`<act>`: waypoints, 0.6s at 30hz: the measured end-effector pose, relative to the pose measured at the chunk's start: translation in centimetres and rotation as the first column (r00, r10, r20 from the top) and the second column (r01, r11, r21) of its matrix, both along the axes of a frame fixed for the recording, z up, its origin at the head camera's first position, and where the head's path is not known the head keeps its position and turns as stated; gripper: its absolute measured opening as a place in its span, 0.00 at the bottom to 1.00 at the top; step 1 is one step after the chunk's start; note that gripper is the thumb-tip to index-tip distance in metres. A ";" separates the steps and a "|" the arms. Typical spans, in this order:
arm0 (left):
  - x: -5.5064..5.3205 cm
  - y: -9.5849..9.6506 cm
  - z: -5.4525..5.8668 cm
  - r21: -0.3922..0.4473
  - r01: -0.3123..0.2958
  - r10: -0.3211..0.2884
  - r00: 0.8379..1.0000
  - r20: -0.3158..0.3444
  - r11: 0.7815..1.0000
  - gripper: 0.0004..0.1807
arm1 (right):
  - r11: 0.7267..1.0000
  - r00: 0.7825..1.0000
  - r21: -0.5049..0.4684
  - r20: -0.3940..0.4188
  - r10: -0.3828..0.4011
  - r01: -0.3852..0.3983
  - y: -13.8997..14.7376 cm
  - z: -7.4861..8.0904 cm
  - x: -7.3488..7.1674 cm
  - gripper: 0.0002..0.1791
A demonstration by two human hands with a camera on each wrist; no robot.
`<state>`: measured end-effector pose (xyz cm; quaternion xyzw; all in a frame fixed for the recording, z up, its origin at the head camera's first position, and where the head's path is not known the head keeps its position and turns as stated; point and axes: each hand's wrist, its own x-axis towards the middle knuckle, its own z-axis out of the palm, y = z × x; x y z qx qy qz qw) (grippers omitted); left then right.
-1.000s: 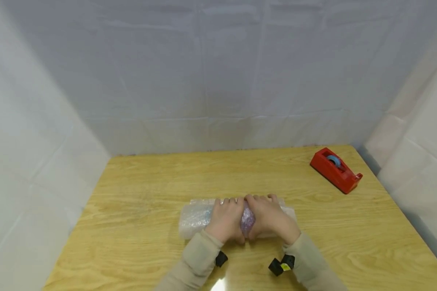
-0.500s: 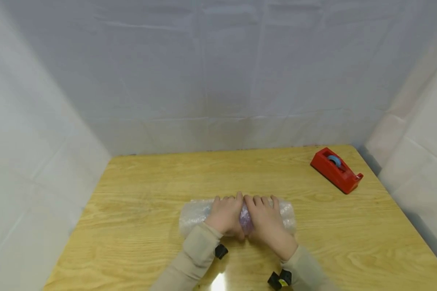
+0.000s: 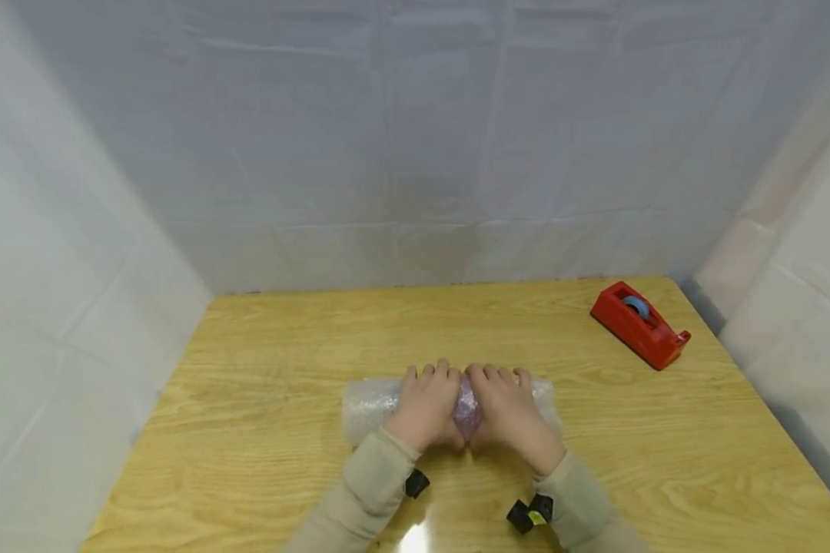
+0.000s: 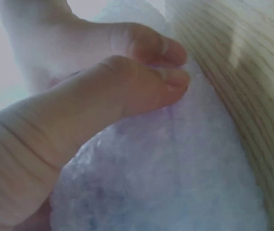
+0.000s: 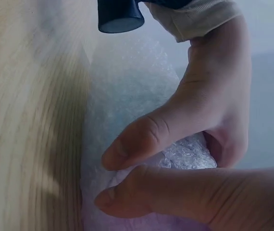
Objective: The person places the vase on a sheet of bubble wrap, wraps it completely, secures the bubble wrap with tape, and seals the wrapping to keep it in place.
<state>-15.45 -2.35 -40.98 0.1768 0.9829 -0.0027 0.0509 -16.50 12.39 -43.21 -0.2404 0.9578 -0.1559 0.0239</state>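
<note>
A bubble-wrap roll point(image 3: 370, 411) lies crosswise on the wooden table, with something purple point(image 3: 467, 415) showing through at its middle. My left hand point(image 3: 425, 407) grips it left of the purple part, fingers over the far side and thumb along the near side. Just to the right, my right hand point(image 3: 515, 418) holds it in the same way. Both thumbs lie close together on the wrap point(image 4: 142, 178) in the left wrist view. The right wrist view shows the two thumbs pressing along the wrap's point(image 5: 122, 96) lower side. What is inside is mostly hidden.
A red tape dispenser point(image 3: 639, 326) with a blue roll of tape stands at the table's back right. White sheeting point(image 3: 387, 153) walls the table point(image 3: 283, 338) at the back and both sides. Black wrist cameras point(image 3: 526, 514) hang under the sleeves.
Both hands have shifted slightly away from me, their fingers further over the roll. The right hand has turned a little, showing more of the roll's right end. The dispenser stays put.
</note>
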 end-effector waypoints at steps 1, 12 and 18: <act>0.1 0.0 0.0 -0.005 0.002 -0.003 1.000 -0.011 1.000 0.56 | 1.000 1.000 -0.005 0.011 0.005 -0.005 0.0 0.0 -0.1 0.54; 0.0 0.6 -0.8 -0.065 -0.003 -0.002 0.996 -0.086 0.998 0.55 | 0.999 0.990 0.040 0.139 0.007 -0.013 0.0 0.4 -1.4 0.56; -0.3 0.8 -1.5 -0.073 -0.014 0.003 0.990 -0.141 0.997 0.55 | 0.997 0.987 0.075 0.158 0.003 -0.015 -0.1 0.7 -1.8 0.56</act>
